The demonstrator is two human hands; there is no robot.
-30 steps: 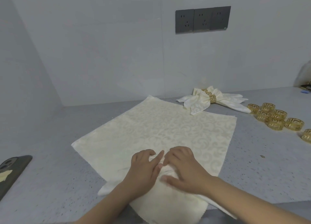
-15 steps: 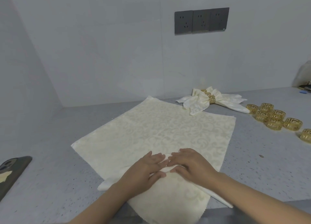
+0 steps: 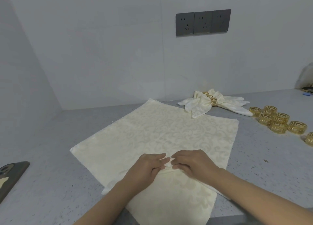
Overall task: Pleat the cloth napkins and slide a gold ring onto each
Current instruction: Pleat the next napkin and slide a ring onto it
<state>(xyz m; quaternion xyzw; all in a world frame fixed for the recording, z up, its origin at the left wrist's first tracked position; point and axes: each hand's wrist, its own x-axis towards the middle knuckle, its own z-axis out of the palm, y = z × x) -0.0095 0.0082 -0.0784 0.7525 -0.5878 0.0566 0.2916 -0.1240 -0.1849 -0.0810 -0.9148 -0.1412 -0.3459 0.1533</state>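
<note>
A cream patterned napkin (image 3: pixel 162 133) lies spread flat on the grey counter, one corner toward me. Near its front part a fold ridge runs across the cloth. My left hand (image 3: pixel 146 168) and my right hand (image 3: pixel 193 163) sit side by side on this ridge, fingertips meeting, and pinch the raised fold between thumbs and fingers. Behind the cloth lie two pleated napkins (image 3: pixel 201 106), each with a gold ring (image 3: pixel 213 102) around its middle. Several loose gold rings (image 3: pixel 277 121) are grouped at the right.
A dark phone (image 3: pixel 11 175) lies at the left edge of the counter (image 3: pixel 50 182). A grey socket panel (image 3: pixel 203 22) is on the back wall. A pale bag (image 3: pixel 306 77) sits at the far right. The counter's front edge runs below my forearms.
Both hands went from pressing flat on the cloth to pinching a raised fold between them. The ridge has moved slightly farther from me.
</note>
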